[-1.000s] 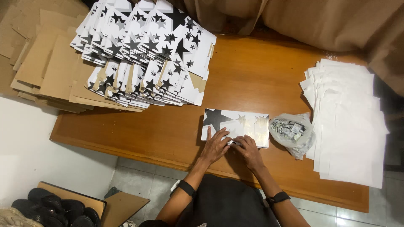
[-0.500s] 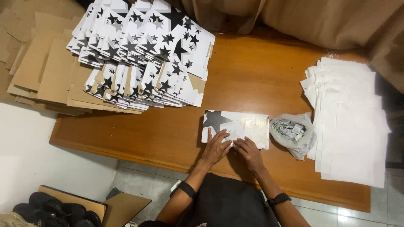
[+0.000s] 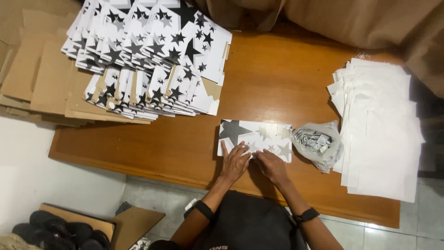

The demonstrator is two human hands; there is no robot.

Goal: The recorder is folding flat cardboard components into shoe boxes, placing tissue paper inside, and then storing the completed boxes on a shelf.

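On a glossy wooden table [image 3: 277, 83], the left hand [image 3: 235, 161] and right hand [image 3: 271, 165], fingers flat and spread, still press a flat white star-printed cardboard sheet [image 3: 259, 136] beside a crinkled plastic bag [image 3: 318, 143], unchanged.

Flat white card [image 3: 259, 136] printed with black and grey stars, one big dark star at left end. Lies flat, long side across, on wooden table near front edge. Both hands press on its near edge.
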